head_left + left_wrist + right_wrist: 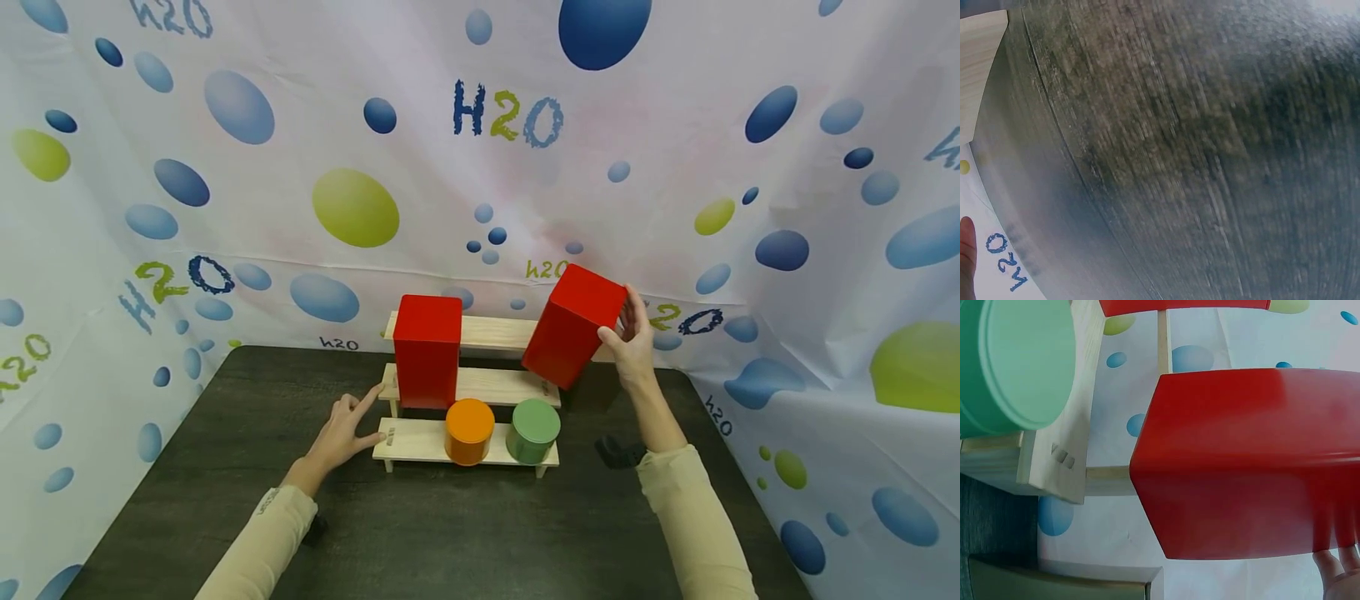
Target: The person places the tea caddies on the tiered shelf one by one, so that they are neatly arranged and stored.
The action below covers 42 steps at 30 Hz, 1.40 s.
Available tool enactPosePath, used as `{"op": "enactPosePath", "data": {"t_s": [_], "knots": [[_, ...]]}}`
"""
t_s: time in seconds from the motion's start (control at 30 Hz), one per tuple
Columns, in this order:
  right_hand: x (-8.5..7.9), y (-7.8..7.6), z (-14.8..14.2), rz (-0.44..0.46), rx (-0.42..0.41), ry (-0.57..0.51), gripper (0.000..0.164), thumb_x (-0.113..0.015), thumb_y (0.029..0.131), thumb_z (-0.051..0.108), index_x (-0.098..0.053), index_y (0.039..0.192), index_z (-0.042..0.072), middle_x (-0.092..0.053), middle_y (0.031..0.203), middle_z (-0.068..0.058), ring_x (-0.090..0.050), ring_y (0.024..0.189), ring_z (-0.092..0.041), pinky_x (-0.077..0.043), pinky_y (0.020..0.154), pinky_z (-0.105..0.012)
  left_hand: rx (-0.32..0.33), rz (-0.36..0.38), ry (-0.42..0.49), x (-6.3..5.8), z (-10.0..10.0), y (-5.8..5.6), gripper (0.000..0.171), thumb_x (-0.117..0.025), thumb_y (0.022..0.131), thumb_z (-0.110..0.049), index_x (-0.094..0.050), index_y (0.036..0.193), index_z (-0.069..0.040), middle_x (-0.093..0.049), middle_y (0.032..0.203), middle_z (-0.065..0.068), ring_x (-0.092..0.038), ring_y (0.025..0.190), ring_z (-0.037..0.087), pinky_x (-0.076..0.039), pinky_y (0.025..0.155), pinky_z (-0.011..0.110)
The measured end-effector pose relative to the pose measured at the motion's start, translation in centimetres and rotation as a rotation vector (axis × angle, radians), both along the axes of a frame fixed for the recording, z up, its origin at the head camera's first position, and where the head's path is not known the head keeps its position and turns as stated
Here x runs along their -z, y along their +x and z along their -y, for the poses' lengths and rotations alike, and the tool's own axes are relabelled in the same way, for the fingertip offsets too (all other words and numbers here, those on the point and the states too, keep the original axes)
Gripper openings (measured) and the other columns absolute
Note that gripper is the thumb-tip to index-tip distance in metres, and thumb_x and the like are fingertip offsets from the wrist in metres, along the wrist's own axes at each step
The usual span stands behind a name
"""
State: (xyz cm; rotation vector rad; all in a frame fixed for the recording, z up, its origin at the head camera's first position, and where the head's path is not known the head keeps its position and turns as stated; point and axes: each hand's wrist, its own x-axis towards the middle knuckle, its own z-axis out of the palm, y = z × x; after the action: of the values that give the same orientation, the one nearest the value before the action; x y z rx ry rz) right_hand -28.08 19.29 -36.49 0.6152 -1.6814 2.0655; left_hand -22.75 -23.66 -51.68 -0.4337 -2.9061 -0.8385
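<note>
Grips tilted red box (576, 325) with right fingers (637, 308), spreads empty left fingers (367, 402) at wooden rack (495, 385)'s left end, over dark worktop (450, 525) before H2O-print curtain (450, 167).

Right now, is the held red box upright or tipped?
Tipped: the held red box slants in the right hand, while the other red box stands upright.

2 canisters (470, 422) on front shelf (416, 440), upright box (427, 354) on middle shelf (501, 386) behind, tilted box (575, 325) at right
</note>
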Motion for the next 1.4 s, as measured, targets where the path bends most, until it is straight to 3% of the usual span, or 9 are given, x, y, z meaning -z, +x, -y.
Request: {"op": "enactPosePath", "data": {"t_s": [0.17, 0.4, 0.77, 1.03, 1.4], "knots": [[-0.1, -0.3, 0.2, 0.021, 0.005, 0.01, 0.091, -0.072, 0.078, 0.022, -0.015, 0.142, -0.008, -0.042, 0.129, -0.003, -0.042, 0.116, -0.014, -0.038, 0.095, -0.02, 0.005, -0.005, 0.004, 0.1, -0.1, 0.0, 0.085, -0.074, 0.077, -0.027, -0.024, 0.145, -0.026, -0.032, 0.093, 0.009, -0.032, 0.083, 0.024, -0.031, 0.051, 0.027], [-0.3, -1.0, 0.1, 0.053, 0.023, 0.083, 0.082, -0.064, 0.082, 0.02, -0.016, 0.144, -0.003, -0.032, 0.14, -0.016, -0.037, 0.124, -0.018, -0.034, 0.099, -0.022, 0.021, -0.039, 0.009, 0.3, 0.1, -0.1, 0.083, -0.073, 0.077, -0.028, -0.024, 0.145, -0.025, -0.031, 0.09, 0.008, -0.03, 0.081, 0.024, -0.03, 0.05, 0.027], [-0.8, -2.0, 0.7, 0.081, 0.011, 0.149, 0.086, -0.062, 0.082, 0.027, -0.012, 0.145, 0.0, -0.027, 0.145, -0.013, -0.028, 0.132, -0.024, -0.02, 0.107, -0.044, 0.016, -0.032, 0.015, 0.3, 0.1, -0.1, 0.083, -0.073, 0.078, -0.028, -0.024, 0.145, -0.025, -0.031, 0.09, 0.009, -0.031, 0.082, 0.025, -0.03, 0.052, 0.028], [-1.1, -2.6, 1.3, 0.088, -0.038, 0.151, 0.091, -0.065, 0.081, 0.032, -0.009, 0.146, 0.0, -0.019, 0.149, -0.012, -0.02, 0.136, -0.024, -0.016, 0.109, -0.042, 0.012, -0.028, 0.009, 0.3, 0.0, -0.2, 0.084, -0.073, 0.077, -0.028, -0.024, 0.145, -0.026, -0.032, 0.091, 0.009, -0.031, 0.082, 0.024, -0.03, 0.052, 0.028], [-1.6, -2.7, 1.9, 0.115, -0.042, 0.154, 0.084, -0.058, 0.085, 0.025, -0.007, 0.146, 0.0, -0.012, 0.15, -0.015, -0.016, 0.137, -0.026, -0.018, 0.108, -0.039, 0.012, -0.032, 0.012, 0.3, 0.0, -0.1, 0.084, -0.074, 0.077, -0.027, -0.024, 0.145, -0.026, -0.032, 0.09, 0.008, -0.031, 0.081, 0.024, -0.029, 0.052, 0.028]]}}
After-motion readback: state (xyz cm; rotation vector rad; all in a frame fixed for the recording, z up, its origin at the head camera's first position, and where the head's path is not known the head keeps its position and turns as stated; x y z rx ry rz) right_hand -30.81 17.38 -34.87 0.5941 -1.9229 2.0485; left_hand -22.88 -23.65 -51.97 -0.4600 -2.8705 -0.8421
